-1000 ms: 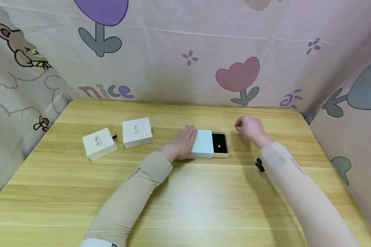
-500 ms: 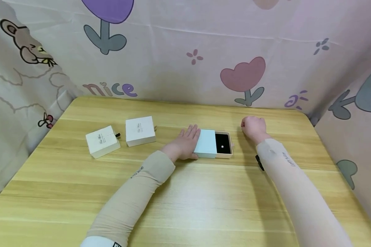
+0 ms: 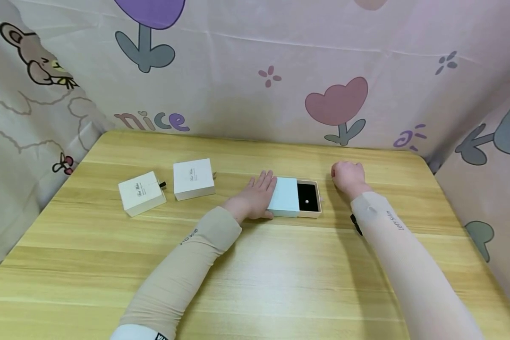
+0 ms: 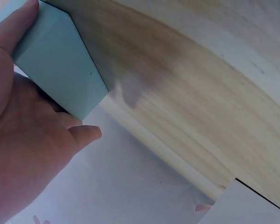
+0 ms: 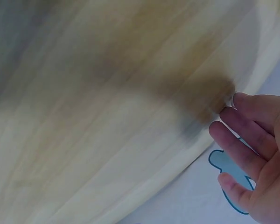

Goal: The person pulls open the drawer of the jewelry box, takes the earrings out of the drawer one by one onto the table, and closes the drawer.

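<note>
My left hand (image 3: 255,198) rests with straight fingers on the left end of a light blue slide-out jewelry box (image 3: 284,196). In the left wrist view, its fingers lie along the blue sleeve (image 4: 67,65). The box's drawer (image 3: 309,214) stands partly out to the right. Inside it, a small pearl (image 3: 307,201) sits on a black cushion (image 3: 308,191). My right hand (image 3: 349,178) is right of the drawer, over the table, apart from the box. In the right wrist view, its thumb and forefinger pinch a tiny shiny thing (image 5: 232,102), too small to identify.
Two white lidded boxes stand on the left: one (image 3: 142,192) with a black tab, another (image 3: 193,178) with a light brown tab. A wooden table (image 3: 255,283) meets a printed curtain (image 3: 238,71) at the back. Something black (image 3: 356,225) shows beside the right sleeve.
The head view has shifted slightly. My right hand has turned a little and its forearm has swung slightly left. My left hand and the blue box stay put.
</note>
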The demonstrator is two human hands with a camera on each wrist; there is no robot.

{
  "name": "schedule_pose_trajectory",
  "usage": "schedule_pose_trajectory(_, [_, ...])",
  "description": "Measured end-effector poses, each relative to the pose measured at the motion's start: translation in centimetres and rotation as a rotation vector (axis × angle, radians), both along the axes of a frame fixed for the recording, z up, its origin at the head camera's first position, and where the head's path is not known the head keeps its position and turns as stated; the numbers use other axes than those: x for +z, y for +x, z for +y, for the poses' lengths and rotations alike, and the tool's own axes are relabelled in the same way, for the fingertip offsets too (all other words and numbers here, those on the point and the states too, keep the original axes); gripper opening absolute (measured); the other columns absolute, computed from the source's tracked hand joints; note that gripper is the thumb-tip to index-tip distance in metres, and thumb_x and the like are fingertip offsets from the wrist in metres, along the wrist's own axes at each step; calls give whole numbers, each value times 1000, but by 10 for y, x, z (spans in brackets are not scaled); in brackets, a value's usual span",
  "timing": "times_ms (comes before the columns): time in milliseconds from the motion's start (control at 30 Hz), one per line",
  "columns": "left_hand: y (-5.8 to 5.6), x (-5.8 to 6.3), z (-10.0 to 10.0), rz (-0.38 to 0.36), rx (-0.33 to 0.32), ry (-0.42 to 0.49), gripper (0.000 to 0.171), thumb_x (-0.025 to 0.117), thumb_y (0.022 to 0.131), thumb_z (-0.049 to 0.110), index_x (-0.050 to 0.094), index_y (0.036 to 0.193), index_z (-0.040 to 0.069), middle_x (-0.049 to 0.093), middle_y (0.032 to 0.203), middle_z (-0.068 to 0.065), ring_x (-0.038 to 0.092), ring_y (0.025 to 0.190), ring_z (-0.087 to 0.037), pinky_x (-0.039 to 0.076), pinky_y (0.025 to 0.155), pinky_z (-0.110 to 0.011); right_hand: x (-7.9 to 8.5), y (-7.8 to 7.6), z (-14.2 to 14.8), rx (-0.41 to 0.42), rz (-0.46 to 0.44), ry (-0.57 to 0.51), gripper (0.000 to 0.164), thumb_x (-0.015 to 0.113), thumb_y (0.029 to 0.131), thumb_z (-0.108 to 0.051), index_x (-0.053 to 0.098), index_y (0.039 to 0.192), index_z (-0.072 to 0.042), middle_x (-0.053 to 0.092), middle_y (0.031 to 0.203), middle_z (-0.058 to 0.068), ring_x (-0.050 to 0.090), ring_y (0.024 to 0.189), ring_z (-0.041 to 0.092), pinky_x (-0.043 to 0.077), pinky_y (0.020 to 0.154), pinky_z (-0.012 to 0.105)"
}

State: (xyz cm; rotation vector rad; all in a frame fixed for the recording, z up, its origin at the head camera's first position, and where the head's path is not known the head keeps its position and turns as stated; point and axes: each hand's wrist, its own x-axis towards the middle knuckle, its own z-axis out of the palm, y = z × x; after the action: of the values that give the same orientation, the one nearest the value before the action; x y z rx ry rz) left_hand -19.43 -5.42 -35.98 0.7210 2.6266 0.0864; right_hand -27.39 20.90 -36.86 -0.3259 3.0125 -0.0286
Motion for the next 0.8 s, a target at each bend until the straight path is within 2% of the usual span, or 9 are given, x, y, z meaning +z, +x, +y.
schedule_pose_trajectory(167, [0,0,0,8,2,2,98,58,89,44,-8,149,2,-15,156,-17,-13,144,-30,3,118,-47,2,1,0,3,-2,-4,16,48,84,-3,64,84,-4,68,89,13,58,82,29,40,88,55])
schedule_pose_trajectory(300, [1,1,-1,6,-2,8,98,59,89,43,-7,149,1,-14,156,-18,-13,144,-31,3,118,-47,7,3,3,2,9,-16,18,49,87,-8,66,90,-3,68,94,15,61,88,32,41,89,57])
schedule_pose_trajectory(400, [2,1,-1,5,-2,11,98,59,89,43,-7,149,1,-15,156,-18,-13,144,-31,4,118,-48,14,6,6,3,37,-23,20,48,87,-9,67,92,-4,68,93,15,62,88,32,44,85,56])
schedule_pose_trajectory(667, [2,2,0,5,3,-2,98,58,89,43,-7,149,1,-15,156,-17,-13,144,-31,4,118,-47,29,11,5,24,73,-37,19,43,83,-5,56,70,-9,56,70,6,47,70,21,42,70,44])
schedule_pose_trajectory(800, [2,3,1,1,2,-8,98,58,89,43,-8,149,1,-15,156,-17,-13,145,-31,3,118,-47,31,16,1,55,98,-19,21,44,82,-5,54,65,-11,55,68,4,48,67,20,42,67,41])
